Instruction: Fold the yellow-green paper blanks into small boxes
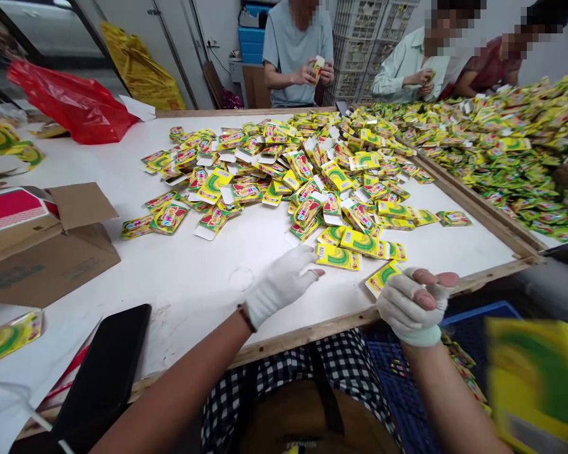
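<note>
My left hand, in a white glove with bare fingertips, is over the white table, its fingers beside a yellow and green packet. My right hand, gloved the same way, is curled above the table's wooden front edge, near another packet; nothing shows between its fingers, though their inner side is partly hidden. A large pile of small yellow packets, some with open white flaps, spreads across the table. At the lower right a blurred yellow and green packet appears very close to the camera.
A black phone and cardboard box are on the left, with a red bag behind. A wooden divider borders a bigger packet heap. Below my right arm is a blue crate. Several people sit across the table.
</note>
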Motion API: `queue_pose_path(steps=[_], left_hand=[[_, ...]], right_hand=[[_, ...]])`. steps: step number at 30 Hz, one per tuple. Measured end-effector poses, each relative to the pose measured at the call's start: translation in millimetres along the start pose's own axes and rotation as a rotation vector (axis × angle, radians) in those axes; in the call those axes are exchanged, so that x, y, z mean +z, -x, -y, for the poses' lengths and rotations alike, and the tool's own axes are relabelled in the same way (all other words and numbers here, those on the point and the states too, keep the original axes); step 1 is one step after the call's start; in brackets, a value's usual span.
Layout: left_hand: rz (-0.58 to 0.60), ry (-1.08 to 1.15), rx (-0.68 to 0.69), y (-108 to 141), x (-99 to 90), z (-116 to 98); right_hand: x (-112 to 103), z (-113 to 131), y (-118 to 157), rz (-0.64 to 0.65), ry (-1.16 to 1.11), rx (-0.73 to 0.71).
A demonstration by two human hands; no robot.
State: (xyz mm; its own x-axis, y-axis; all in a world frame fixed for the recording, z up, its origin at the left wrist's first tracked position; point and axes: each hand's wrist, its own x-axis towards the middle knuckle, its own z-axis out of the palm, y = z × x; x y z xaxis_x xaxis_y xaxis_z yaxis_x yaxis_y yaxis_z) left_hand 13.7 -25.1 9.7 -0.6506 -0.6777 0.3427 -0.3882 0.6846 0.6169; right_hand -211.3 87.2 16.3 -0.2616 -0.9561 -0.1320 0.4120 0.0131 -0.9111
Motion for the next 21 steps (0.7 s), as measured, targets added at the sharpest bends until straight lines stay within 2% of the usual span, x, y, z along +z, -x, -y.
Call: queue_pose_path(steps=[3,5,7,10,14,17,21], left_hand=[[0.219,-0.246,0.112,-33,35.5,-3],[0.252,-0.370,0.078,-47,48.4,-5],[0.247,-0.407,0.029,-50,49.1,-4],[0.218,-0.414,-0.037,-34,33.0,0],[0.140,-0.387,-0.084,-7,13.8,-1],[0.081,-0.356,0.006,-11,22.5,-6],[0.171,-0.369,-0.005,-38,44.5,-4]], right_hand=[[-5,8,5,0.022,-0.029,0.042],[2,8,5,0.085,-0.046,0.082],[9,6,3,0.124,-0.092,0.106],[10,-3,-5,0.101,-0.089,0.067],[10,-28,-23,-0.049,0.194,-0.091],[24,-44,-35,-0.108,0.166,-0.164],[43,-40,-37,-0.114,0.083,-0.200]])
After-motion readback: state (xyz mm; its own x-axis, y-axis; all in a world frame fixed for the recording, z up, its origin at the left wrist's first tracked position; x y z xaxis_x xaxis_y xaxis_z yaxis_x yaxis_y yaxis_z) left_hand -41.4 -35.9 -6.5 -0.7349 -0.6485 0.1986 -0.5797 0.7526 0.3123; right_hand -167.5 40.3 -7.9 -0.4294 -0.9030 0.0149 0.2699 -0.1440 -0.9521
